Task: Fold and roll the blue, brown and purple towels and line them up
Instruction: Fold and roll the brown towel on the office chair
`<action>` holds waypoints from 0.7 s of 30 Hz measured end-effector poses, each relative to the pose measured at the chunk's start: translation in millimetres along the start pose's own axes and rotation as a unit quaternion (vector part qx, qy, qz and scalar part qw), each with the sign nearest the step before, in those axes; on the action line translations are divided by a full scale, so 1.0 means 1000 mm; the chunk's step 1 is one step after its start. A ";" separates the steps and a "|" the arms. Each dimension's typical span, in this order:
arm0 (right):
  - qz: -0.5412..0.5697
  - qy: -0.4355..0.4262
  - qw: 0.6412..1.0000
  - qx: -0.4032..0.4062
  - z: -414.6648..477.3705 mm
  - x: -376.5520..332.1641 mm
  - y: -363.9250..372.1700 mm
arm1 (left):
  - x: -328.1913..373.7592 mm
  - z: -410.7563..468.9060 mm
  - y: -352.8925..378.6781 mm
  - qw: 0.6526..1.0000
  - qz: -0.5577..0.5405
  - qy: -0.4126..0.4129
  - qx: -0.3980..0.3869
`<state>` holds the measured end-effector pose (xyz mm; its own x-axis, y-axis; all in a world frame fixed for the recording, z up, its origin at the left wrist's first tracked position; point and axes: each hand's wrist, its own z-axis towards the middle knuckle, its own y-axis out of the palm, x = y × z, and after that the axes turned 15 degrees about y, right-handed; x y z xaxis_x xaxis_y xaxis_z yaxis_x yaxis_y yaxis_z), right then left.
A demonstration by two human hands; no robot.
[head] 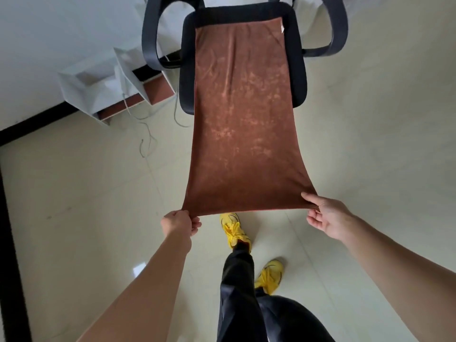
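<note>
A long brown towel (243, 114) stretches from the black office chair seat (299, 70) toward me, its far end lying on the seat and its near end held up in the air. My left hand (179, 224) pinches the near left corner. My right hand (325, 215) grips the near right corner, thumb on top. The towel is pulled fairly flat between the chair and my hands. A small white tag (282, 28) shows at its far right corner. No blue or purple towel is in view.
The chair has black armrests (150, 38) on both sides. White paper bags (98, 87) with cord handles stand on the floor at the left by the wall. My legs and yellow shoes (234, 230) are below the towel on the pale tiled floor.
</note>
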<state>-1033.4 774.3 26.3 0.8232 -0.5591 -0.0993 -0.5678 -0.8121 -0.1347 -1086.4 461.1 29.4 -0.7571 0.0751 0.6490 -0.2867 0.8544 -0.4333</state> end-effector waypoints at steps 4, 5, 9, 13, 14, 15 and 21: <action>-0.004 0.007 1.000 0.008 0.001 0.015 -0.007 | -0.011 -0.005 -0.007 1.000 0.008 -0.013 0.000; -0.004 0.009 1.000 0.010 0.003 0.017 -0.007 | -0.012 -0.005 -0.008 1.000 0.008 -0.016 0.000; 0.002 0.009 1.000 0.006 0.008 0.006 0.000 | -0.008 0.005 -0.004 1.000 0.004 -0.023 0.007; 0.035 -0.016 0.999 -0.005 0.009 -0.035 0.018 | 0.025 0.028 0.014 0.999 -0.028 -0.014 0.011; 0.047 -0.026 0.999 -0.003 0.008 -0.046 0.023 | 0.037 0.032 0.018 0.999 -0.041 -0.003 0.010; 0.058 -0.036 0.998 -0.001 0.006 -0.062 0.030 | 0.052 0.040 0.025 0.999 -0.051 0.006 0.009; 0.118 -0.086 0.989 -0.020 -0.008 -0.161 0.072 | 0.151 0.088 0.058 0.995 -0.088 0.042 -0.028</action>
<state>-1207.1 804.4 40.7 0.6529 -0.6998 -0.2898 -0.7405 -0.6702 -0.0501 -1269.2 476.6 46.9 -0.6453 -0.0384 0.7630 -0.3756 0.8856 -0.2731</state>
